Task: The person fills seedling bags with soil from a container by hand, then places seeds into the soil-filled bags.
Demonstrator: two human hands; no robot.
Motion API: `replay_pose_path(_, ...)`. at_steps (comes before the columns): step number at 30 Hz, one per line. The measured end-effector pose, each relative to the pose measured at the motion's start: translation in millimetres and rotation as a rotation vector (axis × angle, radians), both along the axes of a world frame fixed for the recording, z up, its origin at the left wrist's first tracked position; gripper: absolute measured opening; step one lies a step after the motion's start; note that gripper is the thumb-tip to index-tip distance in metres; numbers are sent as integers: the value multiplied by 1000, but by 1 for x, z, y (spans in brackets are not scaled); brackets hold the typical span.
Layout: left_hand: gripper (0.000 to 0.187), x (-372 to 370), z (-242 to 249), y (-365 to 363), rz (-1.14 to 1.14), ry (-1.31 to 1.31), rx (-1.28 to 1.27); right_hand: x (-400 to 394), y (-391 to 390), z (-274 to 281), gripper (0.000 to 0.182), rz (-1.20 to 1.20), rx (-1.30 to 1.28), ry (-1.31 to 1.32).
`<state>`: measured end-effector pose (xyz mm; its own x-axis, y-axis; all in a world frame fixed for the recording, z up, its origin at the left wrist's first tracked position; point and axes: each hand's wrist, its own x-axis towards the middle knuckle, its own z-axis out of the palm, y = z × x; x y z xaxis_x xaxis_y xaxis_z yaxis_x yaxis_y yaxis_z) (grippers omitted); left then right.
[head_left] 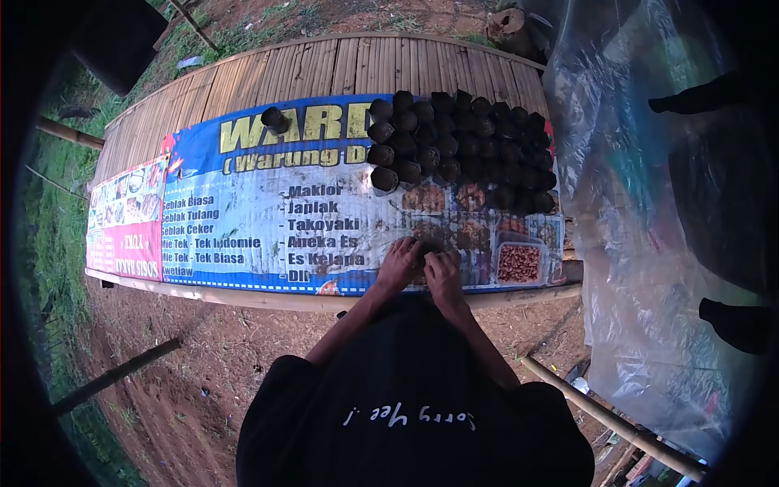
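Both of my hands are close together over the front part of a printed banner (203,187) on a bamboo table. My left hand (399,264) has its fingers bent around something dark and small that I cannot make out. Right beside it, my right hand (442,270) has its fingertips pressed together at the same dark spot. Beyond them stand rows of small black pots (487,146), packed side by side. One more dark pot or pair (276,120) lies apart at the left. A clear tray of reddish-brown pieces (519,263) shows right of my hands, perhaps printed on the banner.
Bamboo slats (341,69) form the table's far side. Translucent plastic sheeting (641,243) hangs at the right. Bamboo poles (617,418) stick out near the lower right, and another pole (118,377) at the lower left. Reddish soil surrounds the table.
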<state>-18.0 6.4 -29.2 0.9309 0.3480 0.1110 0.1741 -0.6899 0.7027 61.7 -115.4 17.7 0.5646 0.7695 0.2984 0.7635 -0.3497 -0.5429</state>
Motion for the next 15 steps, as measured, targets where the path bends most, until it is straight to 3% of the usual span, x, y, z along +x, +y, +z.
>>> replay_pose_path(3, 54, 1, 2, 0, -5, 10, -34, 5, 4, -4, 14, -89, -61, 65)
replay_pose_path(5, 56, -1, 4, 0, -10, 12, -44, 9, 5, -14, 7, -225, -5, 406)
replay_pose_path(8, 60, -1, 3, 0, -6, 8, -37, 14, 9, 6, 10, -342, -40, 561)
replay_pose_path(15, 65, -3, 6, 1, -13, -6, -25, 25, 1, 2, 11, -250, 46, 559)
